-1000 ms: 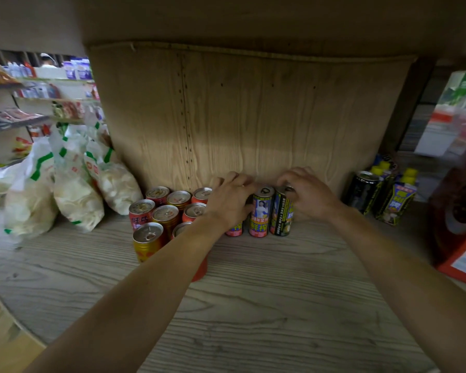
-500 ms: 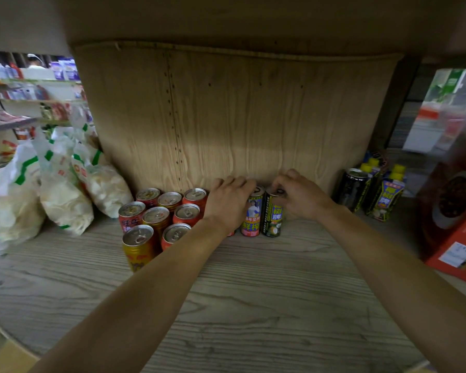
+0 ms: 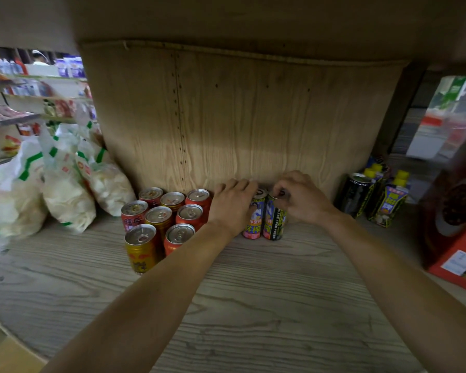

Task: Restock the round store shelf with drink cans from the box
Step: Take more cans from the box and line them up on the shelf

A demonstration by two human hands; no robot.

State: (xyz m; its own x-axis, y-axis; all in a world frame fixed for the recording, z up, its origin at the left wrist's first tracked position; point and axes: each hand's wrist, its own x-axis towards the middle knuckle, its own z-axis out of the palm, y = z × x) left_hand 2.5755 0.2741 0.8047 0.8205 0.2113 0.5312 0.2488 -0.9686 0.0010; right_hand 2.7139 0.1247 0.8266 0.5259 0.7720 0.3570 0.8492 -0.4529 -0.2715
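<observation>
Left hand (image 3: 233, 208): centre of the frame, palm down, fingers nearly straight over cans hidden beneath it; no grip shows
Right hand (image 3: 301, 199): just right of centre, fingers curled, pinching the top rim of the dark can (image 3: 275, 223)
Dark can: upright on the shelf (image 3: 253, 305), touching the pink can (image 3: 253, 226) on its left, both close to the back panel (image 3: 240, 117)
Red and gold cans (image 3: 159, 219): packed in rows left of centre, just beside the left hand
Weight: slim and sealed, so probably full and fairly heavy for their width
Stiffness: thin metal, likely to dent under a hard squeeze
Surface: smooth printed wall, probably slippery
Stability: tall and narrow, so a sideways nudge could tip one into its neighbours
Best hold: around the body where there is room; by the rim when packed tight, as here
Red box (image 3: 457, 265): lower right edge; whether it supplies the cans cannot be told
</observation>
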